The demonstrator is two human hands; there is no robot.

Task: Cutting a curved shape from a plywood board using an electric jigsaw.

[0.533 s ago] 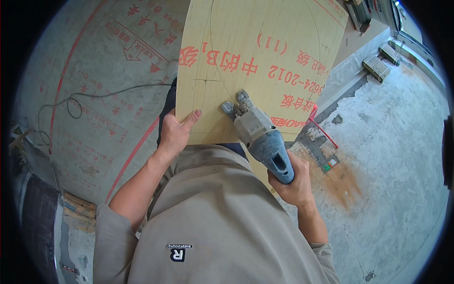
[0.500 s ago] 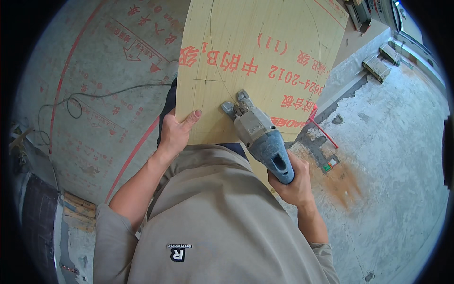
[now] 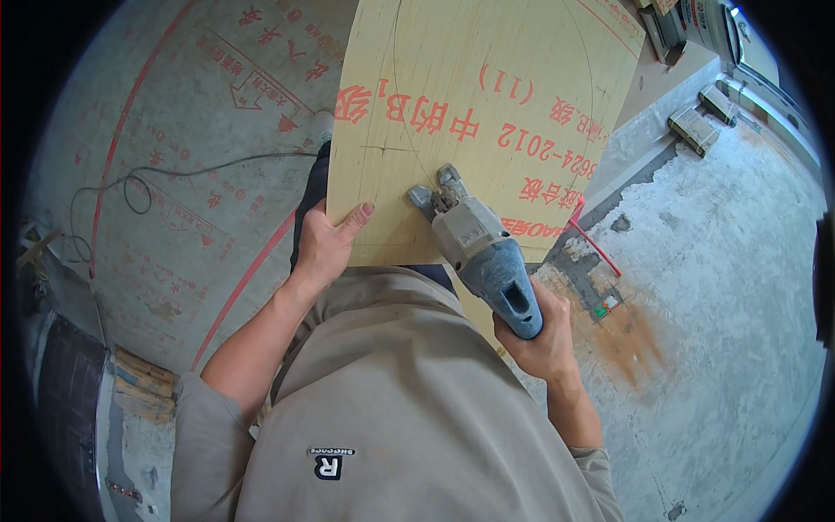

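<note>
A yellowish plywood board (image 3: 409, 204) with red print and thin curved pencil lines lies in front of my body. My left hand (image 3: 326, 244) grips its near left edge, thumb on top and the other fingers hidden beneath. A dusty jigsaw (image 3: 487, 252), blue-grey at the handle and pale metal toward the front, rests on the near part of the board. Its forked metal foot lies beside a pencil line; the blade is hard to make out. My right hand (image 3: 544, 335) is wrapped round the rear handle of the jigsaw.
A dark cable (image 3: 217, 163) loops across the grey floor at left, which bears red markings. A red rod (image 3: 596, 248) stands out right of the board. Stacked packs (image 3: 694, 129) lie by the far right wall. Cardboard (image 3: 143, 387) lies at lower left.
The board has shifted very slightly to the right, together with the jigsaw's front. More of a shoe shows at the board's left edge. Both hands keep their grip.
</note>
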